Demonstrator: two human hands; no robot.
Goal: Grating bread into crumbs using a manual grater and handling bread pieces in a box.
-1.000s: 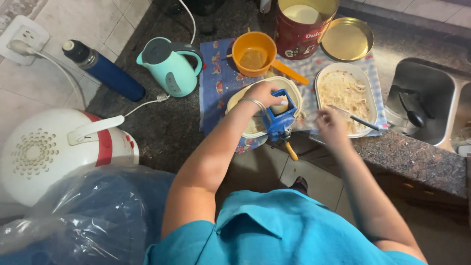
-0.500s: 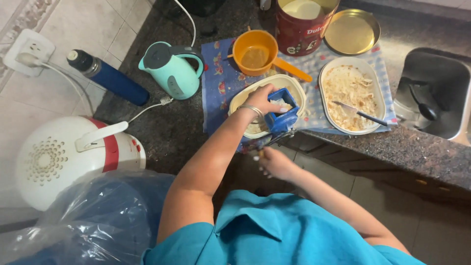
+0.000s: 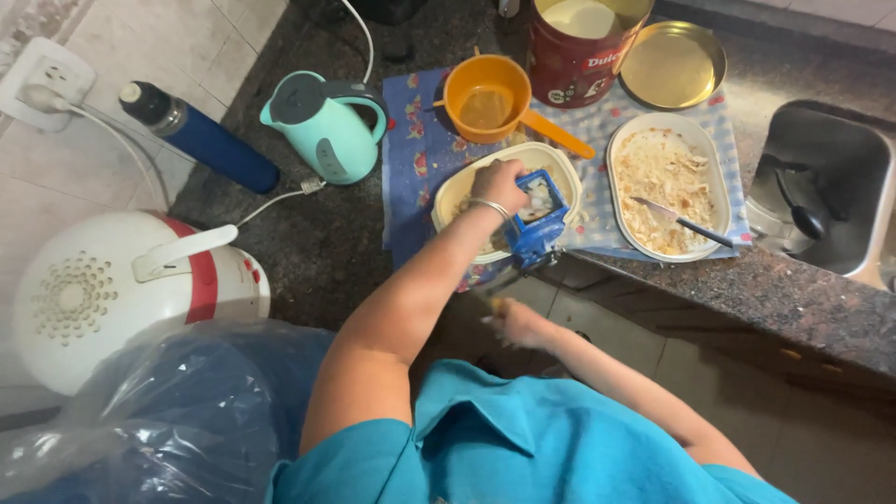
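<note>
Both hands (image 3: 501, 183) at blue grinder (image 3: 539, 227)

Left hand (image 3: 499, 184) atop blue grinder (image 3: 539, 224) (right hand (image 3: 519, 322) blurred)

A second ago the right hand (image 3: 516, 322) was up beside the oval plate (image 3: 668, 191), near the knife (image 3: 679, 217); half a second ago it had dropped below the blue grater (image 3: 539, 224); now it sits lower, blurred, under the grater at its crank.
</note>
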